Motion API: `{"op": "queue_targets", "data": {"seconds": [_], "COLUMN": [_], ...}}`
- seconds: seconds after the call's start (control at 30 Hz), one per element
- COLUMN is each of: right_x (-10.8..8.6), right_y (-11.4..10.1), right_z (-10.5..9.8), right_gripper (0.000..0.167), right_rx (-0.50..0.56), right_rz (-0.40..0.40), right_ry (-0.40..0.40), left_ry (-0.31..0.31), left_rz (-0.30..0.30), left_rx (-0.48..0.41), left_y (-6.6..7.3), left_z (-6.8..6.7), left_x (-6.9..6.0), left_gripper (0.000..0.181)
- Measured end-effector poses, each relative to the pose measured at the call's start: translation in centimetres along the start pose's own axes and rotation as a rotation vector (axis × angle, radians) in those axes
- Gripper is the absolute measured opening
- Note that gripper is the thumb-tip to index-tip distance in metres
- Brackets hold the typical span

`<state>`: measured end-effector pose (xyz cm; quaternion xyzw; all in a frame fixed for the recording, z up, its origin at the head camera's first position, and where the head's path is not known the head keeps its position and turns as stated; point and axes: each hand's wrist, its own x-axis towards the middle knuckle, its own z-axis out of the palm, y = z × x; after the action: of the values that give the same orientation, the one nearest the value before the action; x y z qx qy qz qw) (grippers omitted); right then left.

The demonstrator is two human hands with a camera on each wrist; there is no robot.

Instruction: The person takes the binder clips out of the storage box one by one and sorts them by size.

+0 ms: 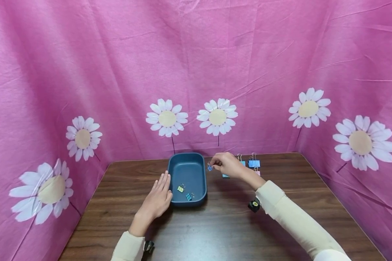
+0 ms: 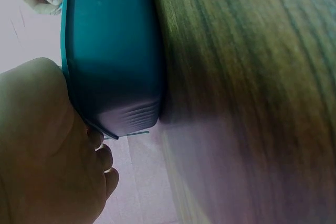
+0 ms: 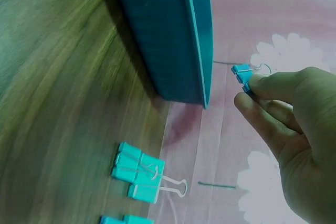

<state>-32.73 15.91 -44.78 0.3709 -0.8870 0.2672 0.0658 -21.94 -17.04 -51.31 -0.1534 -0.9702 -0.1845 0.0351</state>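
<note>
A small blue binder clip [image 3: 242, 75] is pinched between the thumb and fingers of my right hand [image 1: 228, 165], in the air just right of the dark blue tray [image 1: 187, 156]. My left hand [image 1: 157, 197] lies along the tray's left side, its fingers straight and touching the rim. Inside the tray, near its front end, are a yellow binder clip [image 1: 180, 189] and a teal binder clip [image 1: 189, 197]. In the left wrist view the tray's outer wall [image 2: 113, 35] stands beside that hand.
Right of the tray, partly behind my right hand, several binder clips lie on the wooden table [image 1: 235, 232]: a larger blue clip [image 1: 254, 164], a pink clip [image 1: 257, 173] and teal clips [image 3: 140, 171]. A pink flowered cloth [image 1: 196, 54] hangs around the table's back and sides.
</note>
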Motion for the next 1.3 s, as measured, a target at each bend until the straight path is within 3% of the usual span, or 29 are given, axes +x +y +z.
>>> {"op": "queue_targets", "data": {"seconds": [0.47,0.77,1.1,1.3], "right_x": [-4.0,-6.0,-7.1,-7.8], "right_y": [2.1,3.4,4.7,5.2], "right_z": [-0.4,0.8,2.3,3.2], "right_gripper": [0.004,0.009,0.013,0.013], "right_rx": [0.045,0.055,0.036,0.002], "right_rz": [0.099,0.140,0.169,0.163], "right_ry": [0.035,0.052,0.043,0.036], "left_ry": [0.016,-0.007,-0.009,0.015], "left_rz": [0.014,-0.006,-0.008,0.015], "left_rx": [-0.006,-0.011,-0.015,-0.016], "left_y": [0.1,0.0,0.1,0.2], "left_z": [-0.2,0.0,-0.2,-0.1], "left_x": [-0.3,-0.3,-0.2,-0.3], "left_gripper": [0.062,0.063,0.063,0.062]}}
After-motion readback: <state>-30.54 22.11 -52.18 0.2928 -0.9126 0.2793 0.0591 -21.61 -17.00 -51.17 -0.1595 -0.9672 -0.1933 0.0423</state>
